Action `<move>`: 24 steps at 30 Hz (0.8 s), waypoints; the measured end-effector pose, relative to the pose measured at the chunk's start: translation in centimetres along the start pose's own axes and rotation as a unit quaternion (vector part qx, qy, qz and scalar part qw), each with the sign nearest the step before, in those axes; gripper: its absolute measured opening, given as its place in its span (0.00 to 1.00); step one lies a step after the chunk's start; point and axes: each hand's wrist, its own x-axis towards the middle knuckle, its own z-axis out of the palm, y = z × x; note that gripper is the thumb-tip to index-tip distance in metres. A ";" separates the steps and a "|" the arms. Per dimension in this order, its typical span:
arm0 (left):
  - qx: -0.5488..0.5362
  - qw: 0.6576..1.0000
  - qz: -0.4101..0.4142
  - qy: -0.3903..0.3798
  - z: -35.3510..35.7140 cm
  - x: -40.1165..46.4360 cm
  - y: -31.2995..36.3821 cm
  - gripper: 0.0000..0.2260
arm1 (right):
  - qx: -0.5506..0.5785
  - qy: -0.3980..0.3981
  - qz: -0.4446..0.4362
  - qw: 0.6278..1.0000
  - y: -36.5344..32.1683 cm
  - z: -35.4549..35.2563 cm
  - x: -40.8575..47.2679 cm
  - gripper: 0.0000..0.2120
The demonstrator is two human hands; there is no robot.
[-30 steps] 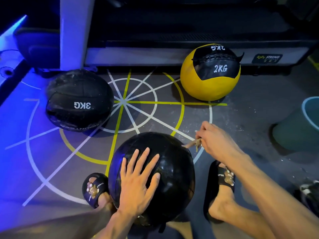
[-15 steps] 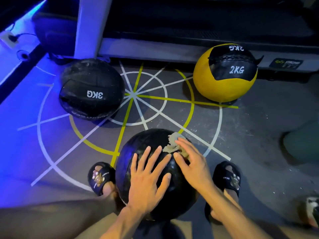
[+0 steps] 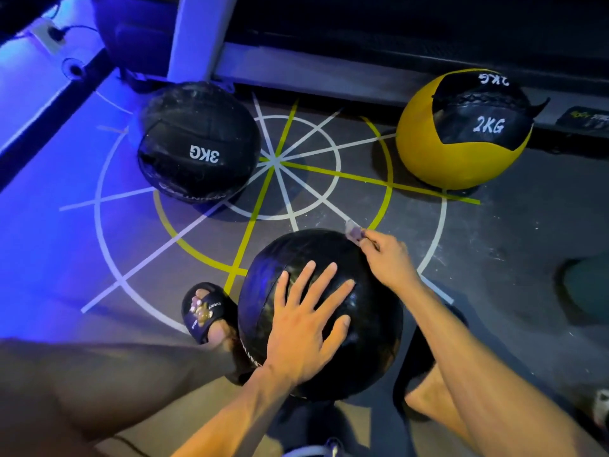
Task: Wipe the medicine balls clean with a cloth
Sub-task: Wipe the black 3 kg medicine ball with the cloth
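**Cloth slides to the far edge of the nearest ball**

Since half a second ago the right hand (image 3: 389, 260) has carried the cloth (image 3: 353, 231) from the top of the black medicine ball (image 3: 369, 324) out to its far right edge. Its grip is closed round the cloth, fingers curled, so that only a small crumpled end shows past the knuckles, touching the ball's upper rim. The left hand (image 3: 304, 328) lies flat on the crown of the same ball, fingers straight and spread, palm pressing down; it holds nothing.

That ball sits on the floor (image 3: 494, 258) between the person's feet, a black slide sandal (image 3: 204, 311) just to its left. Farther off, on the painted white and yellow floor lines (image 3: 276, 163), stand two more balls, well apart from each other: a black one marked 3KG (image 3: 197, 143) at the left and a yellow-and-black one marked 2KG (image 3: 464, 130) at the right, close to the base of a dark machine (image 3: 329, 77). Blue light washes the floor's left side. A dim greenish object (image 3: 590, 285) sits at the right edge, too dark to identify.
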 end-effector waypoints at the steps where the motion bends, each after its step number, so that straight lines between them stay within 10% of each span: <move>1: 0.001 1.000 0.001 0.002 0.0 0.1 0.2 0.23 | -0.012 -0.012 -0.009 1.000 -0.6 0.1 0.1 0.12; 5: -0.002 1.000 -0.001 0.022 0.2 0.2 0.2 0.22 | -0.032 -0.111 -0.177 0.977 -5.7 1.2 -1.2 0.16; 10: -0.008 1.000 0.001 0.019 0.1 0.2 0.6 0.23 | -0.108 -0.074 -0.080 0.988 -4.7 1.0 3.9 0.17; 16: -0.002 1.000 0.000 0.020 0.3 0.8 0.8 0.17 | -0.104 -0.261 -0.304 0.910 -8.9 3.6 0.9 0.17; 24: -0.012 1.000 0.005 0.010 0.3 0.5 0.5 0.22 | -0.107 -0.081 -0.027 0.991 -0.8 -0.9 6.4 0.19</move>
